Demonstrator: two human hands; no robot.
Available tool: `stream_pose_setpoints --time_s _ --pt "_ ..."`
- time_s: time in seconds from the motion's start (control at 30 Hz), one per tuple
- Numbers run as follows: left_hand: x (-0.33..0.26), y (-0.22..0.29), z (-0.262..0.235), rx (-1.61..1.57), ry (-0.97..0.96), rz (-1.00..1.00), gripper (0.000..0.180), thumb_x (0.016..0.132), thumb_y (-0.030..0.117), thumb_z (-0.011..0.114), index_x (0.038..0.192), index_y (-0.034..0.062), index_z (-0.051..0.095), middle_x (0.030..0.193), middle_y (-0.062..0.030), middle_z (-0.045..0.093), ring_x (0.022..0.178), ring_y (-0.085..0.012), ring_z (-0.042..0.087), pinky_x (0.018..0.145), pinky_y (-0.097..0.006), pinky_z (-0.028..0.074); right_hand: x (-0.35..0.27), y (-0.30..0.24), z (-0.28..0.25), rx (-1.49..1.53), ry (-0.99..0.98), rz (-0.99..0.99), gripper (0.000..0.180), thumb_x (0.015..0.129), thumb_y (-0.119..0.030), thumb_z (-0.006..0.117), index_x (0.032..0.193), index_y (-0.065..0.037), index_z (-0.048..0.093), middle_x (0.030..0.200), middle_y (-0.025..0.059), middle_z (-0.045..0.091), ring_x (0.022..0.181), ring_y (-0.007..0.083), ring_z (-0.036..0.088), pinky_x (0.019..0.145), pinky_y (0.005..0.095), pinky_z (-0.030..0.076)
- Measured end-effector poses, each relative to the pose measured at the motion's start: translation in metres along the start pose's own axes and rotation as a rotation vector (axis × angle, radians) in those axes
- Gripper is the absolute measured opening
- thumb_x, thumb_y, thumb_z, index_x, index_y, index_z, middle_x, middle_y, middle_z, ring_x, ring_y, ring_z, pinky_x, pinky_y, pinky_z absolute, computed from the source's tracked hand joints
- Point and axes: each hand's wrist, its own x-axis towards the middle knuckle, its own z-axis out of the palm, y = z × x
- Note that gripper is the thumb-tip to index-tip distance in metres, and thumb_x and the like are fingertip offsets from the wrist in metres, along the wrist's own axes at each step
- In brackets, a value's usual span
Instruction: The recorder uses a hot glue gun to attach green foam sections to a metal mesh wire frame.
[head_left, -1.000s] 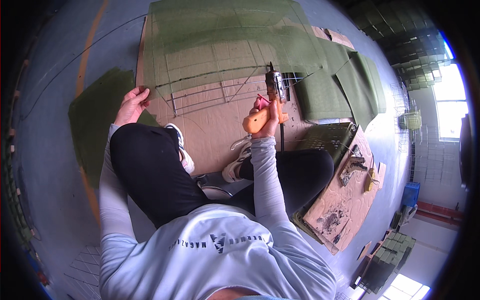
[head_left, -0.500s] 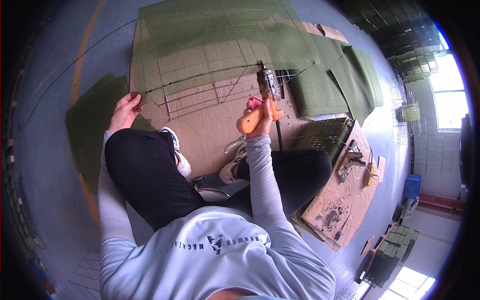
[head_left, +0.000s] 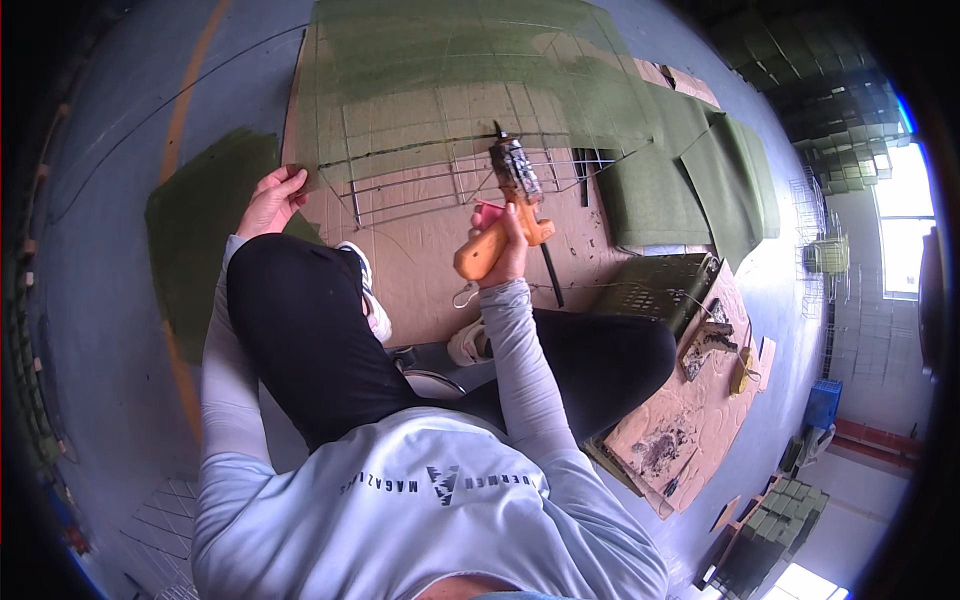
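Note:
My right hand (head_left: pixel 507 255) grips an orange hot glue gun (head_left: pixel 482 252) with a red trigger and a blackened, silvery barrel. Its narrow tip points away from me, over the front edge of a green mesh sheet (head_left: pixel 400 110). That sheet lies across a wire frame (head_left: pixel 405 180), and a dark line runs along the mesh where it meets the front wire. At the sheet's near left corner, my left hand (head_left: pixel 272 203) is closed, thumb and forefinger pinching the mesh edge. Whether the gun's tip touches the mesh is hard to make out.
Brown cardboard (head_left: pixel 400 265) covers the floor beneath the frame. More green mesh lies left (head_left: pixel 205 215) and right (head_left: pixel 735 180). Beside my right knee, a green perforated crate (head_left: pixel 650 285) stands by a stained cardboard-topped surface (head_left: pixel 640 415) bearing a yellow object (head_left: pixel 742 370).
The glue gun has moved left along the front wire, and its barrel now leans further left. My left hand keeps its pinch at the mesh corner. The whole view has shifted slightly.

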Motion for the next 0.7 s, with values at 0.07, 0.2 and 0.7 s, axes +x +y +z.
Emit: stream_pose_setpoints --time_s 0.07,0.2,0.7 --pt "-0.001 -0.001 0.001 0.000 0.016 0.004 0.011 0.082 0.014 0.060 0.091 0.0103 0.056 0.082 0.0043 0.058 0.073 -0.0040 0.051 0.066 -0.018 0.040 -0.004 0.015 0.011 0.018 0.046 0.026 0.029 0.082 -0.036 0.057 0.092 -0.009 0.052 0.071 0.0092 0.059 0.054 0.0180 0.056 0.048 0.0264 0.048" --pt "-0.002 0.000 0.001 0.004 0.005 -0.017 0.010 0.082 0.014 0.060 0.090 0.0104 0.056 0.081 0.0039 0.058 0.071 -0.0041 0.051 0.066 -0.019 0.040 -0.010 0.024 0.014 0.025 -0.042 0.079 0.029 0.082 -0.034 0.057 0.094 -0.009 0.050 0.072 0.0090 0.059 0.057 0.0175 0.057 0.049 0.0260 0.048" --pt "-0.002 0.001 0.002 0.025 0.010 -0.016 0.011 0.082 0.018 0.061 0.090 0.0126 0.056 0.082 0.0062 0.057 0.076 -0.0037 0.051 0.070 -0.020 0.041 -0.041 0.094 0.053 -0.115 -0.129 0.342 0.030 0.082 -0.031 0.056 0.099 -0.007 0.048 0.078 0.0081 0.060 0.063 0.0173 0.061 0.053 0.0262 0.048"
